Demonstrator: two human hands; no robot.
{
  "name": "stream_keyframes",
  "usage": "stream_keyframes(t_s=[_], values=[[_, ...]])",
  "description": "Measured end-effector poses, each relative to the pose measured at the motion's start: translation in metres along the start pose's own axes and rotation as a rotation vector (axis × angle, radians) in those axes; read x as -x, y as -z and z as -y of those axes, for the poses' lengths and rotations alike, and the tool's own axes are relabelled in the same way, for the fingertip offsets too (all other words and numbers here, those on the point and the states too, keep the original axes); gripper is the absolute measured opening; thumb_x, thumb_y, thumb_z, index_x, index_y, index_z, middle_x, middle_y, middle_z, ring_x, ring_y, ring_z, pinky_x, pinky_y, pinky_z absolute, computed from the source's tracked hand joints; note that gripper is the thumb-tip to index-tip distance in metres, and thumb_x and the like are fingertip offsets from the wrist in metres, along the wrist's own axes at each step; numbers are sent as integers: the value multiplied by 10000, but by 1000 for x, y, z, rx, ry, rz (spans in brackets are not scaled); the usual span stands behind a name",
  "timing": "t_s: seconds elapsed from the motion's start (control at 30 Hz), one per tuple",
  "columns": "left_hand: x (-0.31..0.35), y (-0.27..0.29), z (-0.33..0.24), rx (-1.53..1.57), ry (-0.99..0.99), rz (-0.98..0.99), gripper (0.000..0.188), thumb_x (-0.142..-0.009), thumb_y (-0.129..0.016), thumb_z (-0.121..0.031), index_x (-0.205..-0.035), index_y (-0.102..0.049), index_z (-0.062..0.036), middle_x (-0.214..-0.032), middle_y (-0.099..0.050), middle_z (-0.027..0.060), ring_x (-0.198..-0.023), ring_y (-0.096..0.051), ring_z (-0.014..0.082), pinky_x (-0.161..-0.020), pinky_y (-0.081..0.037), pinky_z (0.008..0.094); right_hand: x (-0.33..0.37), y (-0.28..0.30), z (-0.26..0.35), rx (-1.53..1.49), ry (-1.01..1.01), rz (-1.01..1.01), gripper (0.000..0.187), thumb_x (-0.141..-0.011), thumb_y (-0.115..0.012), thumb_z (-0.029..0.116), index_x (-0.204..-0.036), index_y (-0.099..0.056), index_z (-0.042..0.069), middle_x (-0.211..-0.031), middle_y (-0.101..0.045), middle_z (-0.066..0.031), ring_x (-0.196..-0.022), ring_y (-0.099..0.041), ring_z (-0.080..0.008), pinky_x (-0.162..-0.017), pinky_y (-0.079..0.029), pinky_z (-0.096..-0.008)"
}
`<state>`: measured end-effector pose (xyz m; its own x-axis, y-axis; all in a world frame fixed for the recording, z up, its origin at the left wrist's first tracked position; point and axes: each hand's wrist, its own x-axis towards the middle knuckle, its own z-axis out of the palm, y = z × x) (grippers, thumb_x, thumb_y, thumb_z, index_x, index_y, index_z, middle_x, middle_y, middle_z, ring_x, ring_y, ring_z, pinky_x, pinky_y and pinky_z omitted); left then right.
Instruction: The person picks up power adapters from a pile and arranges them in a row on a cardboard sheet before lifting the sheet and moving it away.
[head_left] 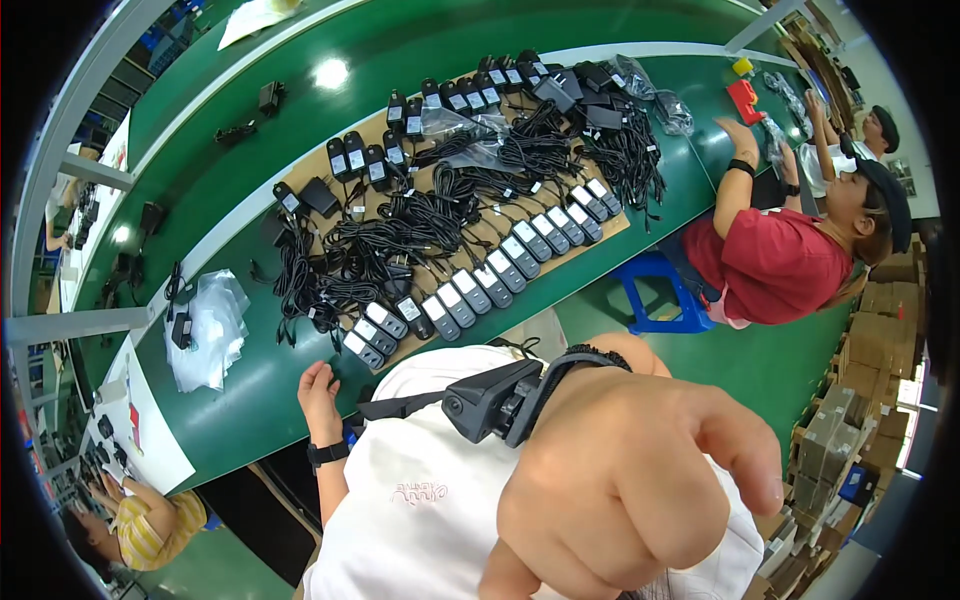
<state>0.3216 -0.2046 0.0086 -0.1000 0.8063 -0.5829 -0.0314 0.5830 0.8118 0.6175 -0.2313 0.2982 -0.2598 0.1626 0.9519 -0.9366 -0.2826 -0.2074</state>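
While my left hand [320, 395] hovers near the lower left corner of the cardboard sheet [612, 228], its fingers are loosely bent and close together. My right hand [620, 470], well below the sheet and close to the camera, has most fingers curled under and one sticking out; I cannot tell whether they pinch anything. Chargers [472, 290] line the sheet's lower edge, black cables [400, 240] lie tangled across its middle, and clear bags [210, 330] sit to its left.
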Motion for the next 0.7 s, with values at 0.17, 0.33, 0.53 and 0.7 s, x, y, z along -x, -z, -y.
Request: stream_keyframes(t_s=[0.17, 0.33, 0.53, 0.7], values=[[-3, 7, 5, -1, 3, -45, 121, -845, -588, -116, -959, -581, -76, -875, -579, -12, -781, -530, 81, -675, -433, 228, -4, 5, 1, 5, 1, -56, 363, -778, -657, 289, -581, -423, 93, -526, -349, 5, -407, -356, -169, -854, -342, -406], [-3, 11, 8, -20, 6, -54, 123, -849, -583, -117, -964, -582, -76, -875, -580, -11, -775, -528, 77, -675, -431, 224, -2, 7, 1, 27, -4, -38, 347, -795, -639, 293, -595, -433, 98, -556, -371, 0, -424, -379, -178, -855, -337, -423], [-1, 7, 4, -46, 8, -39, 146, -853, -564, -123, -988, -573, -67, -864, -570, -16, -772, -516, 78, -691, -433, 232, 0, 0, 5, 42, -20, -30, 348, -801, -634, 305, -612, -428, 97, -576, -372, -1, -447, -411, -184, -843, -338, -434], [0, 14, 3, -49, -10, -66, 154, -855, -572, -138, -993, -573, -69, -871, -569, -16, -772, -514, 79, -690, -432, 232, 19, -11, 10, 206, 0, -205, 363, -849, -536, 293, -585, -395, 89, -562, -364, -18, -467, -404, -181, -707, -359, -408]])
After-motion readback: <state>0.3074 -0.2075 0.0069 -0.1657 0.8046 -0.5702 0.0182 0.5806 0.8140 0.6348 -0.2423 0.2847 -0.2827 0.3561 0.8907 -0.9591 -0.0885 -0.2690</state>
